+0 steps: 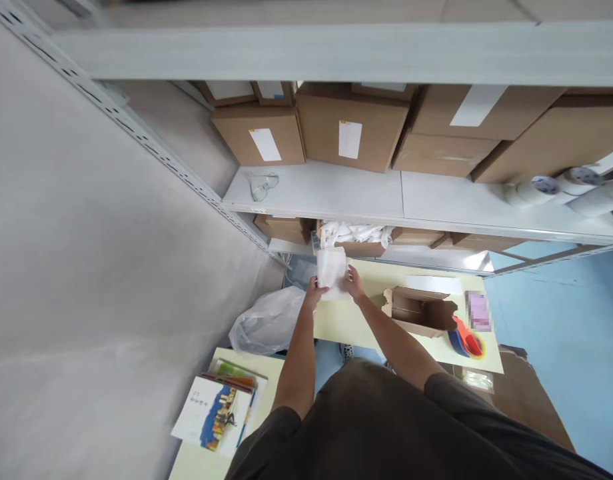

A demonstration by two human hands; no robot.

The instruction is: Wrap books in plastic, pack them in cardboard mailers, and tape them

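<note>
Just above mid-frame, both hands gripped a white bag [331, 270] over the counter [346, 320]: the left hand [314, 293] pinched its lower left corner, the right hand [354, 283] its right edge.

Soft, even daylight over my whole view, no hard shadows, just dimness under the shelf [336, 193]. Wide-lens bending curves the rack and wall at the edges. A small pixelated patch [479, 311] sits on the table [346, 320].

White wrapping sheet [331, 270], brown cardboard box [419, 311] on pale yellow table [346, 320]; red-and-blue tape dispenser [466, 342] at right, blue floor [561, 313] beyond.
</note>
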